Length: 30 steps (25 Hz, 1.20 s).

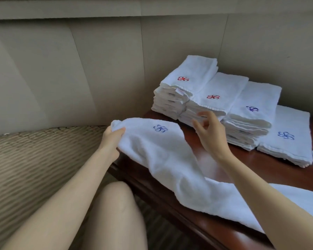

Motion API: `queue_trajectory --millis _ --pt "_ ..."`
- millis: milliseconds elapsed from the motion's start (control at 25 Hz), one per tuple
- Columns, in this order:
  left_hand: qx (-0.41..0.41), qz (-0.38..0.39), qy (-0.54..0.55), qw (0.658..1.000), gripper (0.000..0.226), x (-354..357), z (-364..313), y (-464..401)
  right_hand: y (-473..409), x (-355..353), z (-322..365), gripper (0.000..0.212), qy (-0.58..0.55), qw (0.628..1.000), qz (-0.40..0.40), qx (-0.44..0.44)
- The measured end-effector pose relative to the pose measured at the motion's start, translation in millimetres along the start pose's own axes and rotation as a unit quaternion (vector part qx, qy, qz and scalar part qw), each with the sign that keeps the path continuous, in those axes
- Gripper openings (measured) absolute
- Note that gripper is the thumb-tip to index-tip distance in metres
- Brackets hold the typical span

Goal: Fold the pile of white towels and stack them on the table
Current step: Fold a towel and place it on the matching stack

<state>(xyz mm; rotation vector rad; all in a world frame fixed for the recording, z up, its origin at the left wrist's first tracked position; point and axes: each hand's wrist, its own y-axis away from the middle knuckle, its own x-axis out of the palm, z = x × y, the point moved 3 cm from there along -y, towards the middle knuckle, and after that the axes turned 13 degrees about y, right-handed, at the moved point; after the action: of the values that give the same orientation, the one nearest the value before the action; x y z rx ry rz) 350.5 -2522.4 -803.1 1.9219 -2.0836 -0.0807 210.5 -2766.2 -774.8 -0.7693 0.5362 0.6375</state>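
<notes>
Left hand point(113, 135) pinching one bunched corner of the soft white terry towel with the blue pinwheel emblem point(170, 159), thumb on top, fingers curled beneath, wrist lifted just off the near-left edge of the glossy reddish-brown wooden worktop point(271, 170). Held high there, probably, to pull the cloth taut and find a straight edge for the fold. Right hand point(209, 130) hovering beyond the towel, fingers loosely spread and gripping nothing, likely reaching for the opposite corner. Towel draped from the pinched corner down across the worktop toward the near right. Behind the towel, four stacks of folded white towels point(231, 112) stepped in a row along the worktop's far side, two topped with red emblems, two with blue. Left of the worktop, a striped beige woven seat point(43, 159); behind it, padded beige wall panels point(61, 69).
</notes>
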Motion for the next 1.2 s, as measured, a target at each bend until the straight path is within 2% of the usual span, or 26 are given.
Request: queue_trajectory --millis 80,120,200,280,360,400,440,480,520,560,600,640,680,720,760,800,840,880,1000,1120,1200 --pt "-0.062 -0.063 -0.144 0.986 0.023 -18 8 -4 2 20 -17 0.016 0.104 0.983 0.148 0.028" --pt "-0.079 -0.067 -0.201 0.974 0.026 -27 14 -7 12 33 -24 0.015 0.161 0.958 0.238 0.021" --pt "-0.111 -0.027 -0.206 0.972 0.026 -32 16 -3 30 55 -26 0.011 0.196 0.925 0.325 -0.009" --pt "-0.109 0.011 -0.176 0.978 0.033 -34 13 4 41 67 -7 0.012 0.130 0.922 0.364 -0.026" --pt "-0.025 0.000 -0.262 0.965 0.059 -33 3 6 47 66 21 0.012 0.032 0.915 0.402 0.004" --pt "0.056 -0.031 -0.347 0.936 0.070 -30 -3 4 46 64 33 0.020 -0.059 0.905 0.420 0.021" --pt "0.136 -0.046 -0.396 0.907 0.071 -22 -12 4 46 59 47 0.031 -0.149 0.880 0.449 0.042" --pt "0.168 -0.032 -0.407 0.897 0.065 -10 -21 8 49 57 57 0.041 -0.207 0.851 0.481 0.040" --pt "0.124 0.014 -0.382 0.916 0.062 4 -27 10 52 58 59 0.044 -0.170 0.855 0.487 0.049" --pt "0.047 0.068 -0.365 0.927 0.066 20 -29 12 58 63 63 0.038 -0.102 0.908 0.406 0.011" --pt "-0.019 0.120 -0.384 0.915 0.065 34 -29 17 59 60 66 0.027 0.122 0.919 0.349 -0.134" --pt "-0.042 0.153 -0.440 0.884 0.054 44 -28 19 59 59 66 0.025 0.261 0.888 0.324 -0.197" --pt "-0.031 0.169 -0.503 0.847 0.043 52 -26 19 62 60 80 0.027 0.145 0.918 0.356 -0.097" --pt "-0.016 0.166 -0.547 0.821 0.038 57 -24 17 81 65 87 0.029 -0.008 0.857 0.516 0.002" --pt "-0.012 0.165 -0.544 0.822 0.042 60 -21 13 82 78 69 0.034 -0.025 0.856 0.516 -0.030" --pt "-0.010 0.167 -0.511 0.843 0.051 63 -21 11 78 79 54 0.045 -0.018 0.871 0.488 -0.052" --pt "0.000 0.171 -0.452 0.875 0.059 68 -22 4 76 73 46 0.053 -0.018 0.869 0.492 -0.054" --pt "0.011 0.171 -0.383 0.908 0.066 76 -28 2 75 62 36 0.055 0.033 0.872 0.485 -0.047" --pt "0.059 0.157 -0.157 0.973 0.058 101 -58 -5 64 45 -10 0.043 0.122 0.900 0.418 0.011" --pt "0.084 0.119 0.047 0.988 0.044 97 -82 -21 31 11 -62 0.022 0.115 0.948 0.268 0.125" --pt "0.051 0.075 0.093 0.992 0.036 71 -71 -39 8 -14 -73 0.028 0.119 0.973 0.135 0.144"
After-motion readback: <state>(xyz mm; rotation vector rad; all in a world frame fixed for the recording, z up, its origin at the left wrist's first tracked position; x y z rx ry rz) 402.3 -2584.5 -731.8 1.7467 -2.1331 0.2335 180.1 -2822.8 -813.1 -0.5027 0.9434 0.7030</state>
